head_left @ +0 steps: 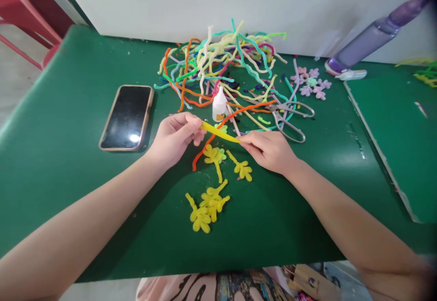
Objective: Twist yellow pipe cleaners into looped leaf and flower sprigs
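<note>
A yellow pipe cleaner (220,132) is stretched between my two hands above the green table. My left hand (175,137) pinches its left end between thumb and fingers. At the other end, my right hand (268,150) grips it with the fingers closed. Just beyond it stands a small white glue bottle (219,107). An orange pipe cleaner (201,155) runs beneath. Below my hands lie several yellow leaf shapes bent from pipe cleaner, one (243,169) near my right hand and an overlapping group (208,207) closer to me.
A tangled heap of coloured pipe cleaners (218,59) lies at the back, with scissors (290,114) at its right. A phone (127,118) rests on the left. Toward the right are a pastel flower (311,82), a leaning purple bottle (363,43) and a green board (403,146).
</note>
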### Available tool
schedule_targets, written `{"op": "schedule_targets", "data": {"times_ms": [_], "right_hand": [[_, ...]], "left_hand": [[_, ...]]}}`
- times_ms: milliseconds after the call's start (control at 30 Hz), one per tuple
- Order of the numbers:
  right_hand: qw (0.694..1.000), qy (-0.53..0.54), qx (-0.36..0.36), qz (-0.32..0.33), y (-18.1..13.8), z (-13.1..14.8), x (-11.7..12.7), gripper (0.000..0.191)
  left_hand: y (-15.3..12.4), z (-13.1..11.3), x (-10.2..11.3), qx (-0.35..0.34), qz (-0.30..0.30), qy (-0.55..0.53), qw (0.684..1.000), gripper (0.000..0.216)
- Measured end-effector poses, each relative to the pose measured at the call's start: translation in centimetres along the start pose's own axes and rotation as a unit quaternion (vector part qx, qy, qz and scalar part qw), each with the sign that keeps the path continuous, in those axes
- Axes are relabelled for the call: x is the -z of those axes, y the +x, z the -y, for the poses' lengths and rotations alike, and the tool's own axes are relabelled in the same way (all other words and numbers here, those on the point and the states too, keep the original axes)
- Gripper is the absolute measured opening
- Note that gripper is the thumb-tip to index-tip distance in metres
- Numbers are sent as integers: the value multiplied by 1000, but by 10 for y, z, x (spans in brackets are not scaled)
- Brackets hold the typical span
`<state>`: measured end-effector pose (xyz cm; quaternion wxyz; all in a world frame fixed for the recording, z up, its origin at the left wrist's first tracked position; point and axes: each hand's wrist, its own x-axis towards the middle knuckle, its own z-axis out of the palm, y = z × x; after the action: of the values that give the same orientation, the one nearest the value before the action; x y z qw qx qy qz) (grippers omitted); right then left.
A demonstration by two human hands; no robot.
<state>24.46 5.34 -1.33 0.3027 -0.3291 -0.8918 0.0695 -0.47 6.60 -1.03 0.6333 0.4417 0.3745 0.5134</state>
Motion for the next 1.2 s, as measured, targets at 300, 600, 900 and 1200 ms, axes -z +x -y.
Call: {"op": "schedule_targets", "data": {"times_ms": [300,600,900,1200], "right_hand": [[983,117,-132,-48,13,19,19,33],[968,169,-185,-24,34,40,5,17],[984,131,-123,5,71,36,-23,23],[980,186,-68,2,70,20,-38,35]], "left_hand": [[6,-1,2,-14,-34,0,999,17],[6,1,3,5,-1,25,1000,20],[3,2,3,12,53,58,997,23],[4,1,5,18,60,91,994,26]]}}
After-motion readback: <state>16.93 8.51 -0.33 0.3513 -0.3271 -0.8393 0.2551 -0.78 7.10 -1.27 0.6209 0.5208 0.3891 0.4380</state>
